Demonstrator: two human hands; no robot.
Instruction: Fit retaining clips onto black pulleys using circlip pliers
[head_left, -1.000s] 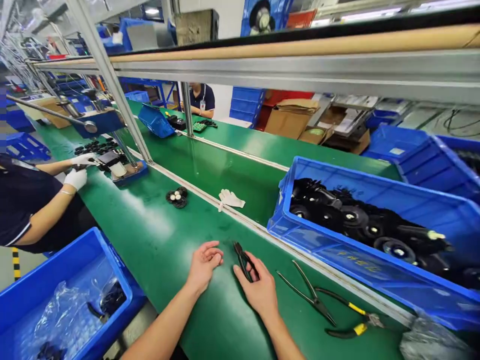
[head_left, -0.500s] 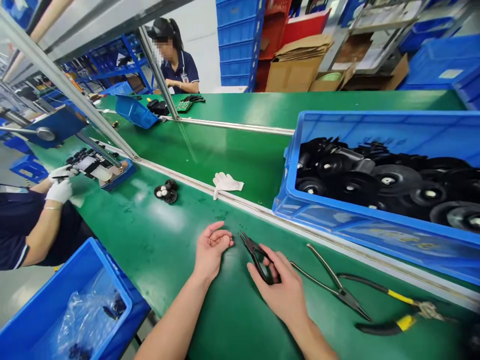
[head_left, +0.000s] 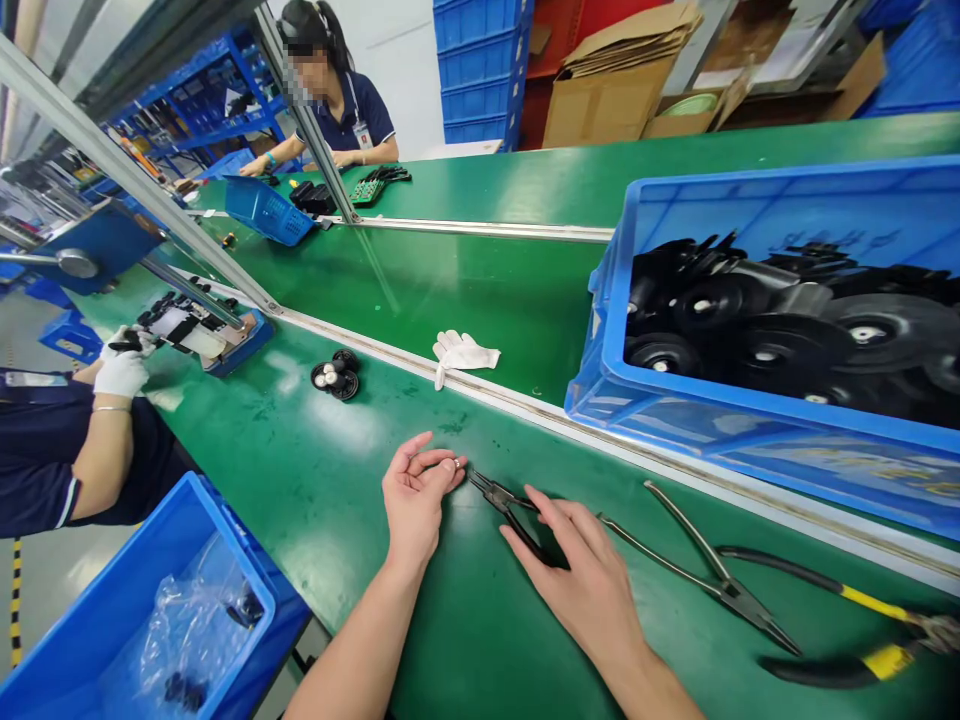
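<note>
My left hand point(head_left: 415, 492) rests on the green bench, its fingertips pinched on a tiny metal ring point(head_left: 456, 463). My right hand point(head_left: 577, 572) grips small black pliers point(head_left: 504, 505) by their handles. The plier tips point at the ring and almost touch it. A larger pair of long-nose pliers point(head_left: 739, 590) with black and yellow handles lies on the bench to the right of my right hand.
A blue bin point(head_left: 720, 425) of black fan parts stands at the right. White gloves point(head_left: 461, 353) and a few black round parts point(head_left: 335, 375) lie further back. A blue bin point(head_left: 135, 590) with a plastic bag is at lower left. A gloved co-worker point(head_left: 120, 372) works left; another person point(head_left: 337, 100) sits across.
The view tilted down and to the right. My left hand has closed its fingertips on the small ring, and the black pliers in my right hand have moved their tips toward it.
</note>
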